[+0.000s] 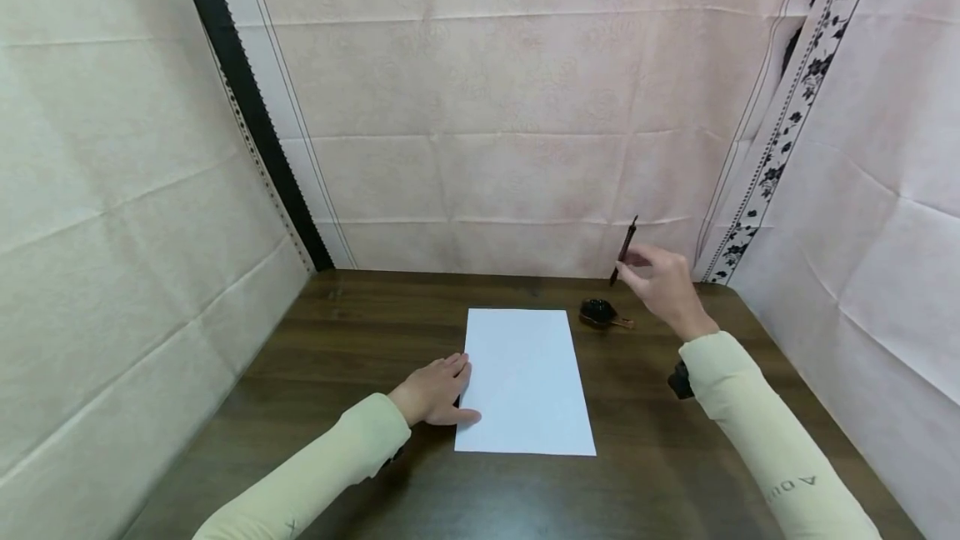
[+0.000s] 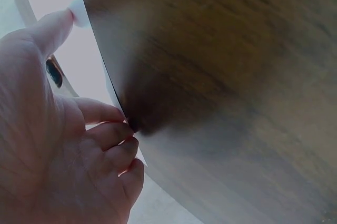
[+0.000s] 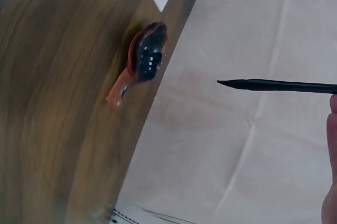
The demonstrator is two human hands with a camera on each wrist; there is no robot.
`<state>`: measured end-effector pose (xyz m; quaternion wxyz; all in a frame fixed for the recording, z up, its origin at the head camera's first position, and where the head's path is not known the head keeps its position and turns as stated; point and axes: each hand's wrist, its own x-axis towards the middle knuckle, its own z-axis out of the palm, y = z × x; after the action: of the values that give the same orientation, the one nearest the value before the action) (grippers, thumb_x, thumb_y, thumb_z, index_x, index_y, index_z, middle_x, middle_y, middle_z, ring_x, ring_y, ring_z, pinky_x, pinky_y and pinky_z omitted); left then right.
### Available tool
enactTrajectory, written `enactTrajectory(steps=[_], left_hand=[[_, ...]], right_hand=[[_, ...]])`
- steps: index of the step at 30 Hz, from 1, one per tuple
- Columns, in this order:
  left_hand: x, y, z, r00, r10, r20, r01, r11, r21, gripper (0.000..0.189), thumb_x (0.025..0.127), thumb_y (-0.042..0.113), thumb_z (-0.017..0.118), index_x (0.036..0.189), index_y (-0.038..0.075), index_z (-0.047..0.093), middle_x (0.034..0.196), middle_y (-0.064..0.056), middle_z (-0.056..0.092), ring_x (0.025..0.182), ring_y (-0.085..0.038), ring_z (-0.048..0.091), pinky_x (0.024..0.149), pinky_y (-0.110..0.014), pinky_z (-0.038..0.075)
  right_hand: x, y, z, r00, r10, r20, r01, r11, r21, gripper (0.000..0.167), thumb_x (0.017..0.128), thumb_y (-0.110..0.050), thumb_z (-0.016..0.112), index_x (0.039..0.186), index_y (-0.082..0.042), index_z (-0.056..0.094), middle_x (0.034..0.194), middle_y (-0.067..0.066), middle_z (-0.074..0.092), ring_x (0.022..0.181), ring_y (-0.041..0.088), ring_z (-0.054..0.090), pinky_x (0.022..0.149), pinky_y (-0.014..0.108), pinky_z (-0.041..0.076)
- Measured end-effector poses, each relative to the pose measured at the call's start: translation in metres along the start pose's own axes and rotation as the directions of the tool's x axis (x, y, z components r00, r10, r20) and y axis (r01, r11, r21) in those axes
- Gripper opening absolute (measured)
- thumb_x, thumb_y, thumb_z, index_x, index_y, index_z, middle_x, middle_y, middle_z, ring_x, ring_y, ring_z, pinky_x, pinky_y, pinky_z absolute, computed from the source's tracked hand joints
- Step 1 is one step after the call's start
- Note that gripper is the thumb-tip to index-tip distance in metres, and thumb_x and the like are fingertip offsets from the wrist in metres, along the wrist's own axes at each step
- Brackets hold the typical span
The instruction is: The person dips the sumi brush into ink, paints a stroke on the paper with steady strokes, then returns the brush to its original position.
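A sheet of white paper (image 1: 522, 382) lies on the dark wooden table. My left hand (image 1: 437, 392) rests along its left edge with fingers extended, the fingertips and thumb touching the paper. In the left wrist view the left hand (image 2: 68, 129) is seen from the palm side. My right hand (image 1: 662, 283) pinches a slim dark ink brush (image 1: 626, 247) above the table's far edge, right of the paper. The black, pointed brush tip (image 3: 242, 84) touches nothing. Below and left of this hand sits a small reddish-brown ink dish (image 3: 120, 88) with a short handle, holding glossy black liquid.
The wooden table (image 1: 322, 390) reaches back to a pale cloth (image 1: 480, 182) hanging behind it. Similar cloths hang on the left (image 1: 135, 215) and right (image 1: 870, 223), close to the table's sides.
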<state>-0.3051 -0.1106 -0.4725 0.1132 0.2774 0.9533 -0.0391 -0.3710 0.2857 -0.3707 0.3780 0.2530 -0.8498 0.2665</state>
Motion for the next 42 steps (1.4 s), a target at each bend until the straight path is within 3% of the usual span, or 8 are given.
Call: enactTrajectory(steps=[3, 6, 9, 12, 25, 32, 38, 42], left_hand=[[0.000, 0.000, 0.001, 1.000, -0.003, -0.001, 0.003, 1.000, -0.005, 0.091, 0.099, 0.067, 0.058, 0.163, 0.005, 0.039, 0.174, -0.012, 0.033, 0.163, -0.028, 0.030, 0.132, -0.043, 0.029], [0.000, -0.001, 0.002, 1.000, -0.001, -0.004, 0.001, 1.000, -0.001, 0.092, 0.098, 0.068, 0.058, 0.163, 0.005, 0.039, 0.174, -0.012, 0.033, 0.163, -0.028, 0.030, 0.132, -0.042, 0.030], [0.001, -0.001, 0.002, 1.000, -0.001, -0.004, 0.001, 1.000, 0.006, 0.092, 0.099, 0.068, 0.057, 0.163, 0.005, 0.039, 0.174, -0.012, 0.033, 0.163, -0.028, 0.030, 0.132, -0.042, 0.030], [0.000, 0.000, 0.002, 1.000, 0.001, -0.003, -0.001, 1.000, 0.007, 0.091, 0.099, 0.068, 0.057, 0.163, 0.005, 0.039, 0.174, -0.012, 0.033, 0.163, -0.028, 0.030, 0.132, -0.042, 0.030], [-0.006, 0.006, -0.006, 1.000, -0.007, 0.006, 0.007, 1.000, 0.003, 0.090, 0.099, 0.065, 0.059, 0.163, 0.004, 0.039, 0.173, -0.013, 0.034, 0.162, -0.027, 0.031, 0.132, -0.040, 0.030], [-0.005, 0.008, -0.009, 1.000, -0.017, 0.018, 0.017, 1.000, 0.010, 0.090, 0.099, 0.065, 0.060, 0.162, 0.005, 0.039, 0.173, -0.012, 0.034, 0.163, -0.026, 0.031, 0.132, -0.039, 0.029], [-0.004, 0.008, -0.008, 0.999, -0.016, 0.028, 0.015, 1.000, 0.014, 0.091, 0.099, 0.066, 0.058, 0.163, 0.006, 0.038, 0.174, -0.011, 0.033, 0.163, -0.026, 0.030, 0.133, -0.040, 0.029], [-0.004, 0.007, -0.008, 0.999, -0.023, 0.027, 0.022, 1.000, 0.018, 0.091, 0.098, 0.067, 0.059, 0.163, 0.006, 0.038, 0.174, -0.011, 0.033, 0.163, -0.026, 0.030, 0.132, -0.039, 0.029]], right_hand=[[0.000, 0.001, 0.005, 0.994, 0.113, -0.004, -0.113, 0.993, 0.036, 0.008, 0.094, -0.005, 0.078, 0.101, -0.002, 0.076, 0.096, 0.016, 0.080, 0.087, 0.033, 0.077, 0.080, 0.045, 0.063], [-0.001, 0.003, 0.011, 0.984, 0.176, -0.010, -0.175, 0.983, 0.048, 0.009, 0.095, -0.008, 0.078, 0.101, -0.001, 0.077, 0.095, 0.017, 0.080, 0.085, 0.034, 0.077, 0.077, 0.026, 0.061], [-0.004, 0.006, 0.017, 0.977, 0.212, -0.017, -0.210, 0.975, 0.071, 0.010, 0.096, -0.008, 0.077, 0.102, 0.000, 0.077, 0.096, 0.019, 0.080, 0.086, 0.036, 0.077, 0.075, 0.004, 0.049], [-0.008, 0.008, 0.024, 0.970, 0.241, -0.025, -0.238, 0.967, 0.090, 0.011, 0.096, -0.008, 0.077, 0.103, 0.001, 0.076, 0.096, 0.020, 0.079, 0.087, 0.037, 0.078, 0.074, -0.005, 0.041], [-0.032, 0.018, 0.052, 0.948, 0.318, -0.031, -0.315, 0.946, 0.071, 0.013, 0.096, -0.011, 0.077, 0.105, -0.001, 0.077, 0.097, 0.014, 0.080, 0.090, 0.030, 0.076, 0.075, 0.007, 0.044], [-0.049, 0.023, 0.062, 0.931, 0.365, -0.013, -0.363, 0.930, 0.064, 0.013, 0.098, -0.014, 0.075, 0.107, -0.004, 0.077, 0.100, 0.014, 0.080, 0.094, 0.030, 0.076, 0.080, 0.022, 0.052], [-0.061, 0.029, 0.070, 0.922, 0.385, -0.043, -0.382, 0.921, 0.075, 0.010, 0.097, -0.013, 0.078, 0.104, -0.006, 0.077, 0.099, 0.014, 0.080, 0.093, 0.030, 0.076, 0.078, 0.007, 0.043], [-0.061, 0.030, 0.074, 0.920, 0.388, -0.053, -0.383, 0.920, 0.082, 0.010, 0.096, -0.013, 0.079, 0.104, -0.006, 0.077, 0.099, 0.013, 0.080, 0.093, 0.030, 0.077, 0.078, 0.006, 0.043]])
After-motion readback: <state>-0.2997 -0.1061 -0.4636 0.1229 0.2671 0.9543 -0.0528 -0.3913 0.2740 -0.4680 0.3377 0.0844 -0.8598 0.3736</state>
